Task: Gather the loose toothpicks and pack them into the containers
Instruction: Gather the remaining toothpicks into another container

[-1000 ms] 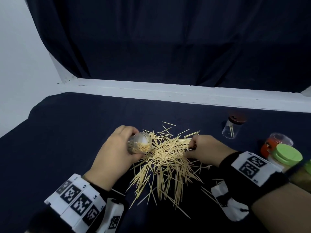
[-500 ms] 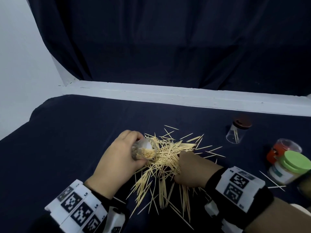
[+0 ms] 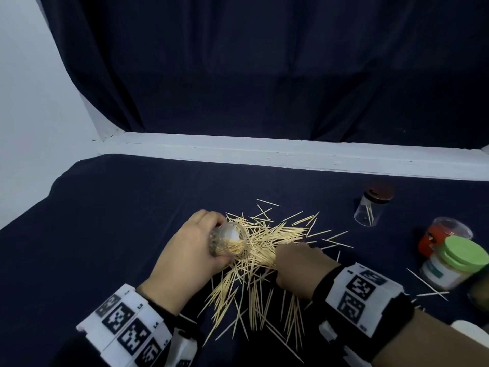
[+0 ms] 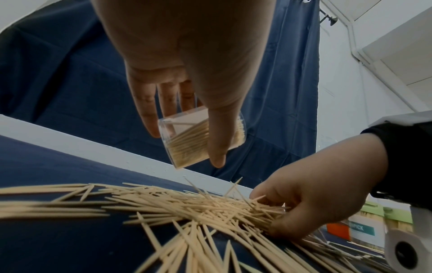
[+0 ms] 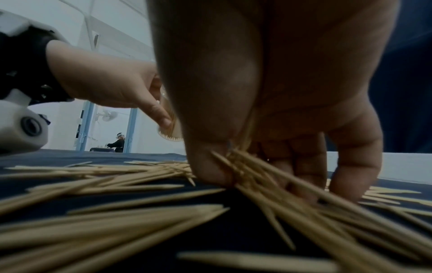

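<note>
Moving inward since a moment ago, the right hand [image 3: 299, 268] is closing its fingers [image 5: 301, 166] on a bundle from the toothpicks [image 3: 264, 247] mid-table, while the left hand [image 3: 188, 258] is gripping a part-filled clear container [image 3: 227, 241] tilted beside them, ready for loading.

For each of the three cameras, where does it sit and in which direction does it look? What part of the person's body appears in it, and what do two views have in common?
Head: worn on the head, looks forward and down at the toothpick pile on the dark cloth; both hands and wristbands show.
Left wrist: sits under the left wrist, looks along the left hand at the clear container it holds; the right hand shows too.
Right wrist: sits low near the cloth, looks along the right hand's fingers pinching toothpicks; the left hand shows.
Shared: both wrist views show the pile and the container.
</note>
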The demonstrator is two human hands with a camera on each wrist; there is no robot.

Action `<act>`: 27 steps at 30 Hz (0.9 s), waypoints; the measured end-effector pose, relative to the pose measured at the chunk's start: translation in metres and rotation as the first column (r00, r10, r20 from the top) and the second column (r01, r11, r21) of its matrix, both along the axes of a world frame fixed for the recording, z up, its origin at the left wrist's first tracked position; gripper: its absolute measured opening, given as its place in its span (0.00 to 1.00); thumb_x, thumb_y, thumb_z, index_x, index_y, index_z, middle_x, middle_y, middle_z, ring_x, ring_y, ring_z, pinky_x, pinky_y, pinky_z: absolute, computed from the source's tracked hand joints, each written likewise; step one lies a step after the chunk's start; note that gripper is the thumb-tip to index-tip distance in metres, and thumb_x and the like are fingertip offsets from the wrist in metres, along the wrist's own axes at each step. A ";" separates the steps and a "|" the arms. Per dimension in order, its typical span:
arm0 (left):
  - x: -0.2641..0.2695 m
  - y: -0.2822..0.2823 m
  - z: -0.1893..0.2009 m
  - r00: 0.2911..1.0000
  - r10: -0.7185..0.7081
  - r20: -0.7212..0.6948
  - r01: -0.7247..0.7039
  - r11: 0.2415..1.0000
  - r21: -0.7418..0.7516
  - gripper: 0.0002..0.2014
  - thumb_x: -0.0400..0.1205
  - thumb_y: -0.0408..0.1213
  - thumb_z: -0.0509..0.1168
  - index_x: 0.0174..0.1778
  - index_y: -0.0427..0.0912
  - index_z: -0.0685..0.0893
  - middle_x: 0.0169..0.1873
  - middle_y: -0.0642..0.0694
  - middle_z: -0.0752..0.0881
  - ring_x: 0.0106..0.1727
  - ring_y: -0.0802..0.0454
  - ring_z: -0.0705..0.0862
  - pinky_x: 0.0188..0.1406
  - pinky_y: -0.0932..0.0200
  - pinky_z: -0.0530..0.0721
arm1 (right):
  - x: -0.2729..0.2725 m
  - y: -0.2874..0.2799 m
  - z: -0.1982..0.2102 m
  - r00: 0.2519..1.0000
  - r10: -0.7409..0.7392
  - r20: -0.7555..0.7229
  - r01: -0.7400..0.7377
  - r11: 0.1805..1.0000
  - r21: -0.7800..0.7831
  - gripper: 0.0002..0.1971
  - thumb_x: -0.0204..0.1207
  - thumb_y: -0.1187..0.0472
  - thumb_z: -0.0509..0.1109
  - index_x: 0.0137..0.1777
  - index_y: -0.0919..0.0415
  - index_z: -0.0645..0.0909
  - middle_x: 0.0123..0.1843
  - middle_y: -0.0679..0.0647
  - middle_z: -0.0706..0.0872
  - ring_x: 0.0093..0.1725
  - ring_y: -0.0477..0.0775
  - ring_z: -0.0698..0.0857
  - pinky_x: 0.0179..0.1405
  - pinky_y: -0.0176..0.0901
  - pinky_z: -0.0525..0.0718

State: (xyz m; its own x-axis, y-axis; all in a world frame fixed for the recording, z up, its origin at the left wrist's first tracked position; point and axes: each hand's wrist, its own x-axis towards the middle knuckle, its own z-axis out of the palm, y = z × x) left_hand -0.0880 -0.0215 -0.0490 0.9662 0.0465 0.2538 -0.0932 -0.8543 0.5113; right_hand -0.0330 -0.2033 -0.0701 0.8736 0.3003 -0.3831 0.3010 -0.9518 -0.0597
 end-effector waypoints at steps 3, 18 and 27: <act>0.000 0.000 0.000 1.000 0.004 -0.010 -0.004 1.000 0.007 0.23 0.64 0.46 0.80 0.50 0.57 0.77 0.47 0.63 0.76 0.48 0.64 0.79 0.45 0.61 0.82 | 0.001 0.001 -0.002 1.000 0.024 -0.004 -0.024 1.000 0.000 0.16 0.79 0.65 0.58 0.66 0.64 0.72 0.67 0.63 0.76 0.67 0.67 0.74 0.64 0.58 0.76; 0.002 -0.005 0.008 0.993 0.055 -0.104 -0.042 0.992 0.122 0.23 0.67 0.48 0.78 0.55 0.57 0.76 0.51 0.61 0.74 0.50 0.62 0.77 0.49 0.59 0.82 | -0.002 -0.032 0.043 0.962 0.217 0.162 -0.247 0.950 0.190 0.09 0.83 0.68 0.53 0.47 0.54 0.58 0.34 0.47 0.68 0.30 0.44 0.66 0.34 0.43 0.68; 0.003 -0.017 0.013 0.998 -0.002 -0.058 0.010 0.992 0.127 0.23 0.66 0.44 0.79 0.54 0.57 0.77 0.50 0.62 0.75 0.52 0.62 0.77 0.50 0.61 0.80 | -0.016 -0.016 0.057 0.904 0.374 0.208 -0.394 0.917 0.060 0.11 0.79 0.72 0.52 0.54 0.57 0.62 0.35 0.51 0.67 0.35 0.55 0.74 0.31 0.46 0.68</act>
